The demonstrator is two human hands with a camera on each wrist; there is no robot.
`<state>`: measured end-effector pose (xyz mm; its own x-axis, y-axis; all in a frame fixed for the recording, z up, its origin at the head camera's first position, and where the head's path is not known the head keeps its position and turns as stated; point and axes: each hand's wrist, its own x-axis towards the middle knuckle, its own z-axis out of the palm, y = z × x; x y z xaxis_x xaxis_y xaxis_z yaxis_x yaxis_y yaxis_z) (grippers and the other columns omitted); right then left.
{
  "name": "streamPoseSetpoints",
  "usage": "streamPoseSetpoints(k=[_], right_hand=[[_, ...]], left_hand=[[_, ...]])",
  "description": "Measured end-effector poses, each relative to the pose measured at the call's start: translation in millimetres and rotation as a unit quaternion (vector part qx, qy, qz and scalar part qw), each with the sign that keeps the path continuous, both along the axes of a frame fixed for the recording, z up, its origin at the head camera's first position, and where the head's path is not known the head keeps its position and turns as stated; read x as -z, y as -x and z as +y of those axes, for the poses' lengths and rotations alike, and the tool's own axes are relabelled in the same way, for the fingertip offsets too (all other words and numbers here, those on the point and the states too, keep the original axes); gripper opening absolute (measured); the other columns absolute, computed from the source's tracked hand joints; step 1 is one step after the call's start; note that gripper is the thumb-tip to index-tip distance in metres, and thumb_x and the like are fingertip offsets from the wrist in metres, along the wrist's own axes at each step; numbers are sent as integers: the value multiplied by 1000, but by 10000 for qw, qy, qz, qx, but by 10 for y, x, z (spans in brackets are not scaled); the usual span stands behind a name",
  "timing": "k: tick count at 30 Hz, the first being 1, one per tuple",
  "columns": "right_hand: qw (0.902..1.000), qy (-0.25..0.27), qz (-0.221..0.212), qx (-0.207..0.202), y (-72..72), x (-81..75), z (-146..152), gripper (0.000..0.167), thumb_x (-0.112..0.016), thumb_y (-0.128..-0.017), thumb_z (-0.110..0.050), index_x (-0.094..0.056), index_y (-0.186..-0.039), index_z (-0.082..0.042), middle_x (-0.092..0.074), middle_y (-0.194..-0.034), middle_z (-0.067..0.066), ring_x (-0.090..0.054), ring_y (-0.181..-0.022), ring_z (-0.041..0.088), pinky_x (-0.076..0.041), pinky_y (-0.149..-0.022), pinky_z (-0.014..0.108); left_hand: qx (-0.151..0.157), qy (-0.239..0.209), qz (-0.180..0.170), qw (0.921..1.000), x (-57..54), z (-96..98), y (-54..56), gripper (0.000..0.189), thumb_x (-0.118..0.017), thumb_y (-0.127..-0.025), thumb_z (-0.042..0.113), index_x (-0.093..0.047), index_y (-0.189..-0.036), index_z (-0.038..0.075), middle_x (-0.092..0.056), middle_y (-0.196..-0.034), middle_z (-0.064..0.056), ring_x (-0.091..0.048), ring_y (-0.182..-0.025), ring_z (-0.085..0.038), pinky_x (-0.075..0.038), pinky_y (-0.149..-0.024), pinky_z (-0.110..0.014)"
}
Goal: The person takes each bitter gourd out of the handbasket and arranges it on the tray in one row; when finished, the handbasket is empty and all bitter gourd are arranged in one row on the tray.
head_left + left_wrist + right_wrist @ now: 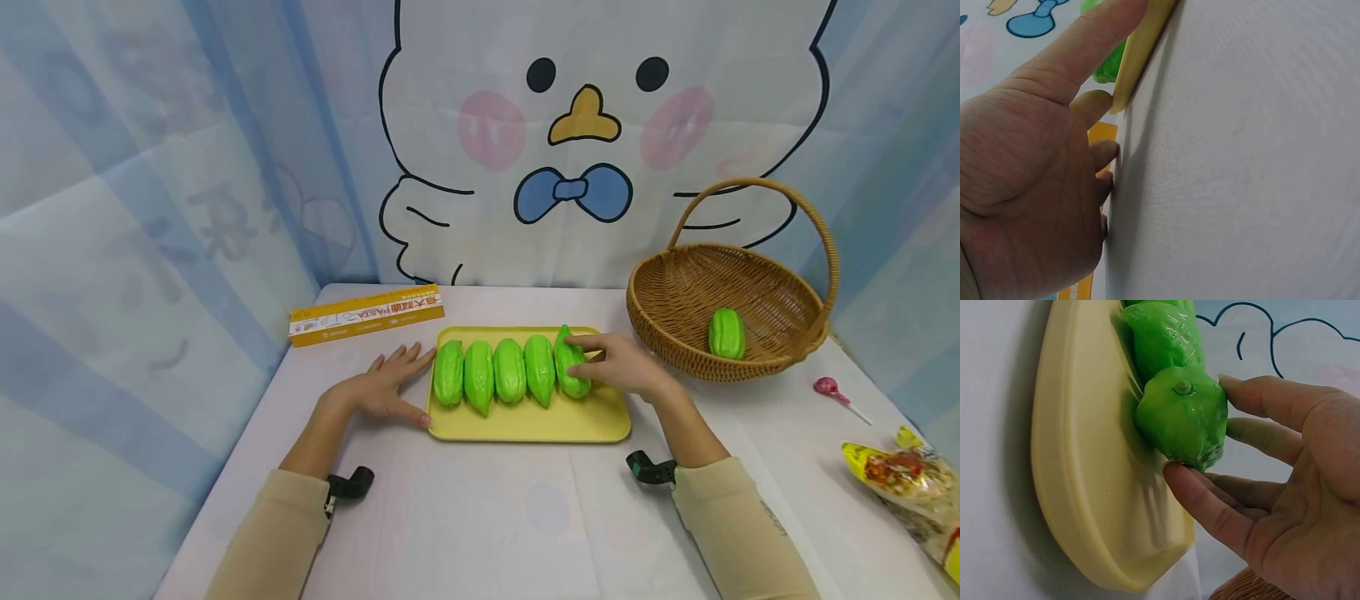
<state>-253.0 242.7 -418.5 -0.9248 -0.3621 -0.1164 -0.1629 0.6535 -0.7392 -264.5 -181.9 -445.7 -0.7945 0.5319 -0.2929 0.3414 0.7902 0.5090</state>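
A pale yellow tray (525,427) lies on the table with several green, ridged toy bitter melons side by side on it. My right hand (628,365) pinches the rightmost bitter melon (567,357) between thumb and fingers. In the right wrist view, that bitter melon (1182,415) sits at the end of the row, against its neighbour. My left hand (381,390) is spread at the tray's left edge, thumb and index finger touching it. The left wrist view shows those fingers reaching along the tray's rim (1141,53), with nothing gripped.
A wicker basket (675,350) with a tall handle stands at the back right, one green bitter melon (726,333) inside. A yellow pasta box (367,315) lies at the back left. On the right are a lollipop (828,387) and a yellow-and-clear food bag (907,483).
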Motion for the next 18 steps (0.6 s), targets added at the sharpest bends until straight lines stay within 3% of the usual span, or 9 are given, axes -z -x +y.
streamPoseSetpoints(k=[11,18], right_hand=[[10000,-35,10,-56,6,-20,9,63,-76,-96,-31,-54,-153,-12,-56,-149,26,-66,-109,28,-54,-83,31],[9999,-85,-9,-91,-1,-34,21,64,-75,-96,-33,-53,-154,-13,-56,-150,25,-63,-123,35,-55,-96,42]], left_hand=[[2,-2,-5,10000,-9,1,-2,125,-83,-76,66,-11,-169,25,1,-176,-15,7,-162,-39,7,-128,-64],[22,0,4,10000,20,-3,12,125,-82,-76,67,-10,-169,25,1,-176,-15,7,-162,-40,7,-128,-64]])
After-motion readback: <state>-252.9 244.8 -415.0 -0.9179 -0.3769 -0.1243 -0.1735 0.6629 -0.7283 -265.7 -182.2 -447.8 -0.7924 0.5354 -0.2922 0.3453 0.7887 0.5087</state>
